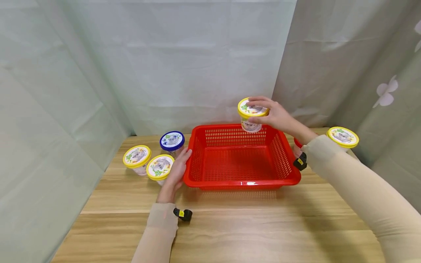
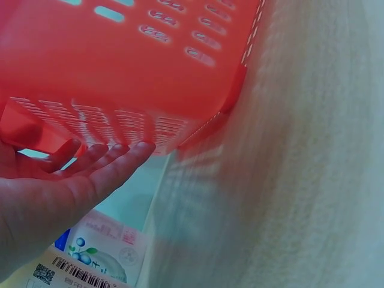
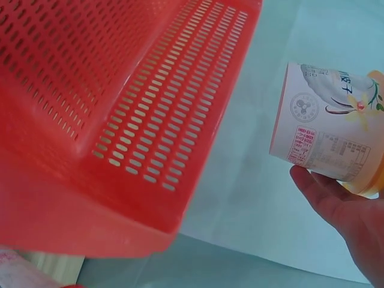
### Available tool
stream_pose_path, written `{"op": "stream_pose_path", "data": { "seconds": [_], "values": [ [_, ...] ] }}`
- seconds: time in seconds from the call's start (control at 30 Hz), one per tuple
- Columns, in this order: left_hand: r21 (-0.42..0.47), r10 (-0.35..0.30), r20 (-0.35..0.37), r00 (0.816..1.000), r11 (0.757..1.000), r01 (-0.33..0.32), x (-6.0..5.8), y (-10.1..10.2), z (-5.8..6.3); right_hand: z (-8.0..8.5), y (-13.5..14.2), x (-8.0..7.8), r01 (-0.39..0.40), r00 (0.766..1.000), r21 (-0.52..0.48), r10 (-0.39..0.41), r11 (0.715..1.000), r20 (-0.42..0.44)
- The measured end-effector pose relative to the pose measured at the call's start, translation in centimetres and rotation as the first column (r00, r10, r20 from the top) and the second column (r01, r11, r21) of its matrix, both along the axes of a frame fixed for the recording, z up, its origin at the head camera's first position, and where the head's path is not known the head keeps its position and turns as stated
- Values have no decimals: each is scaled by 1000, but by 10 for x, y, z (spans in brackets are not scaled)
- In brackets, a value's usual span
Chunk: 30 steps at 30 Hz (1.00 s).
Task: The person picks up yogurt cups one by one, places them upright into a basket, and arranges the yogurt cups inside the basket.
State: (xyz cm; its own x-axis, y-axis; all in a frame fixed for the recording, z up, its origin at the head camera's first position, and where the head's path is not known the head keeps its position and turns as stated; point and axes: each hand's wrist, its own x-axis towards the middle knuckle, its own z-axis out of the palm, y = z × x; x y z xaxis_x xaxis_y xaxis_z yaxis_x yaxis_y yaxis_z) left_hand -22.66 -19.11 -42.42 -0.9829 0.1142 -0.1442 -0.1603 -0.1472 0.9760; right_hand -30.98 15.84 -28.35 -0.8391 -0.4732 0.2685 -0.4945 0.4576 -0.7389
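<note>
A red perforated basket (image 1: 197, 170) sits on the wooden table, with nothing in it. My right hand (image 1: 274, 115) grips a yellow-lidded cup (image 1: 250, 117) by its lid, held in the air above the basket's far rim. In the right wrist view that cup (image 3: 327, 141) hangs beside the basket wall (image 3: 180, 120). My left hand (image 1: 177, 168) lies flat with straight fingers (image 2: 117, 162) against the basket's left wall (image 2: 132, 66). Just left of that hand stand two yellow-lidded cups (image 1: 160, 167) (image 1: 136, 157) and a blue-lidded cup (image 1: 172, 141).
Another yellow-lidded cup (image 1: 342, 137) stands at the table's far right corner, behind my right forearm. Pale curtains close in the back and both sides. Bare wooden table (image 1: 250, 226) stretches in front of the basket. A cup's printed label (image 2: 96, 264) shows under my left palm.
</note>
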Motion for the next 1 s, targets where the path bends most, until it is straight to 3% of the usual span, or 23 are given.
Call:
{"op": "stream_pose_path", "data": {
  "seconds": [0.17, 0.47, 0.73, 1.0],
  "values": [
    [6, 5, -4, 1000, 1000, -5, 0, 0, -1, -6, -5, -4, -27, 1000, 9, 27, 1000, 8],
    [9, 10, -5, 1000, 1000, -10, 0, 1, -2, 12, -27, 17, -62, 998, 34, 61, 997, 31],
    [8, -7, -15, 1000, 1000, 7, 0, 3, -2, -15, -32, -10, -93, 995, 48, 91, 995, 44],
    [8, -10, -8, 1000, 1000, 10, 1, 4, 0, -27, -48, -17, -160, 986, 15, 159, 987, 50]
  ]
}}
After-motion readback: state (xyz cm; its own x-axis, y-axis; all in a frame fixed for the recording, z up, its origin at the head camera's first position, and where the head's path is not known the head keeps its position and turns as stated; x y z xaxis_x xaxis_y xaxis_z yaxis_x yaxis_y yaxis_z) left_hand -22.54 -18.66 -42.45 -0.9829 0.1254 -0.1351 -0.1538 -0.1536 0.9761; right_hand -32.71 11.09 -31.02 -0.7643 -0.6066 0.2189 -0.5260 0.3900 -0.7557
